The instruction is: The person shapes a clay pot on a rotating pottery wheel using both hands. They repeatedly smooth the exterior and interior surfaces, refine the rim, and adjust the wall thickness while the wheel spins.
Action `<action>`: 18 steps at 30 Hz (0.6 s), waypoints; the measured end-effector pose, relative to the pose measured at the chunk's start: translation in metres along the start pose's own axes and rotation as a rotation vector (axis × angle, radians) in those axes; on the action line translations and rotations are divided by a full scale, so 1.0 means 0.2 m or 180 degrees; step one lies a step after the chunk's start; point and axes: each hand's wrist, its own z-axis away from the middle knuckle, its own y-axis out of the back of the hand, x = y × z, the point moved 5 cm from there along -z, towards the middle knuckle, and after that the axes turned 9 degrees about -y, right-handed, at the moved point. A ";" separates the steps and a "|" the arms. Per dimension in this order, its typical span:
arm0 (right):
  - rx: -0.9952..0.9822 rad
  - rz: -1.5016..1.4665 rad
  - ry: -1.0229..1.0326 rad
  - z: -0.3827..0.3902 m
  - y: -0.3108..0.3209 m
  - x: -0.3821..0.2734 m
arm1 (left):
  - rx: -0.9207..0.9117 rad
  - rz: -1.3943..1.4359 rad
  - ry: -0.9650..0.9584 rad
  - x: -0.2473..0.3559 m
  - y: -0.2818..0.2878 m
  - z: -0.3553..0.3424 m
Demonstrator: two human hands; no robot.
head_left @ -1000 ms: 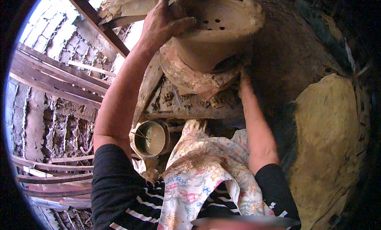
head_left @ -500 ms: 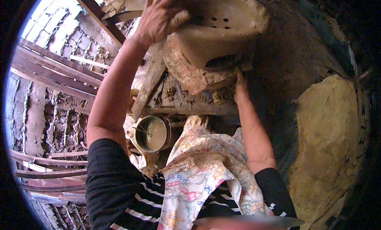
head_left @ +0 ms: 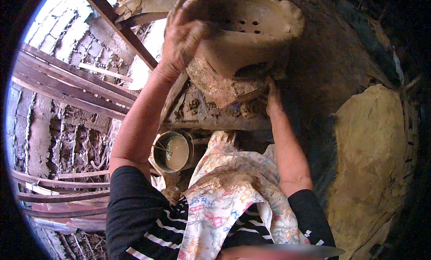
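A wet clay stove (head_left: 238, 49) stands upright at the top of the view, with a row of round holes in its inner floor and a dark arched opening in its near side. It rests on a rough, clay-caked slab (head_left: 220, 87). My left hand (head_left: 185, 35) is curled over the stove's left rim, its fingers bent and slightly blurred. What lies beneath the palm is hidden. Low on the right, my right hand (head_left: 273, 98) grips the slab's near right edge, the fingertips partly hidden in shadow.
A bucket of murky water (head_left: 177, 154) with thin sticks in it stands below the slab, left of my foot (head_left: 223, 136). A wooden beam (head_left: 220, 122) runs in front of the slab. Wooden slats (head_left: 67, 80) line the left; a yellowish mound (head_left: 368, 170) lies at the right.
My left hand has come down and nearer along the stove's left rim, and its elbow has shifted right. The right hand and the stove stay nearly in place.
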 end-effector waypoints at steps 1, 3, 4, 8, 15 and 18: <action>-0.0139 -0.0036 -0.0053 0.00 -0.01 0.00 | -0.0440 -0.0528 0.0880 -0.06 0.06 -0.03; -0.0017 -0.0075 -0.0090 0.00 0.00 -0.02 | -0.0404 -0.0501 0.0265 0.01 0.06 -0.11; 0.0004 -0.0096 -0.0128 0.00 0.00 -0.03 | -0.0645 -0.0931 0.0284 0.01 0.04 -0.13; -0.0125 -0.0144 -0.0013 0.05 -0.01 -0.05 | -0.1320 -0.1930 0.0404 -0.02 -0.07 -0.18; 0.0237 -0.0131 0.0005 -0.02 0.02 0.05 | -0.1285 -0.2662 0.0734 -0.24 -0.19 -0.34; 0.0236 -0.0119 0.0032 -0.04 0.01 0.09 | -0.0843 -0.2174 0.0900 -0.35 -0.16 -0.32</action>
